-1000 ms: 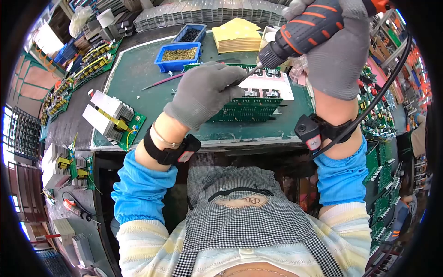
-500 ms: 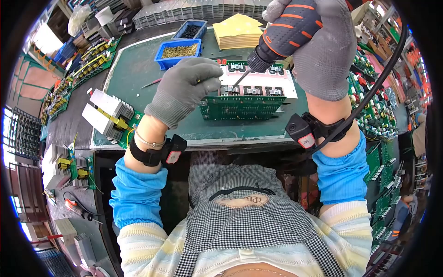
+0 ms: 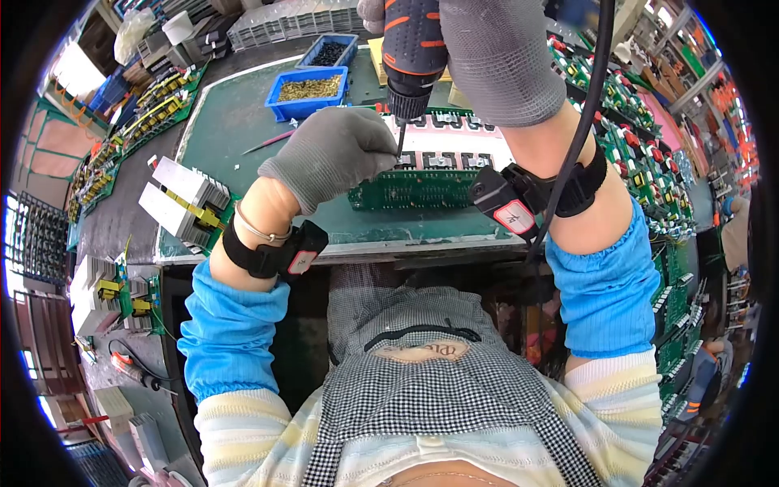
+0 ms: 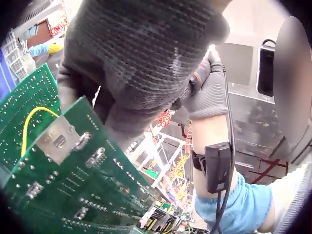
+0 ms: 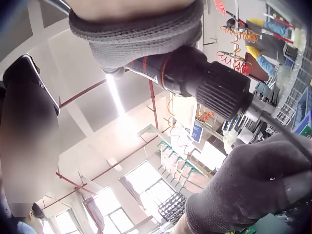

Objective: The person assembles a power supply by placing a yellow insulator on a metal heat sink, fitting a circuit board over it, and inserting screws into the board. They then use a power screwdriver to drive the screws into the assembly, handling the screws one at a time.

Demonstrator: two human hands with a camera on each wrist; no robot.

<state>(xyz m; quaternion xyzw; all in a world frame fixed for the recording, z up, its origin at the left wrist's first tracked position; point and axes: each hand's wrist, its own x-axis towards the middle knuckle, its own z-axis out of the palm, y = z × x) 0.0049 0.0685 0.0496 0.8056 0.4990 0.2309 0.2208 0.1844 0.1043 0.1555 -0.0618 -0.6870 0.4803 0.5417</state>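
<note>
My gloved right hand grips a black power drill with orange stripes, also large in the right wrist view. Its long bit points down at the left end of the front row of black components on a green circuit board assembly. A white and pink strip runs between the two component rows. My gloved left hand is bent over the assembly's left end, fingertips right beside the bit's tip. I cannot tell whether those fingers pinch something. In the left wrist view, its fingers reach behind the board's edge.
Blue bins of brass-coloured and black small parts stand at the back. A purple pen-like tool lies left. Heatsink boards sit at the left edge, and populated boards fill the right. The drill's black cable hangs past the right forearm.
The left fingers drew back left from the bit, then came to its tip again. The drill has swung left and stands more upright, its bit at the assembly's left end.
</note>
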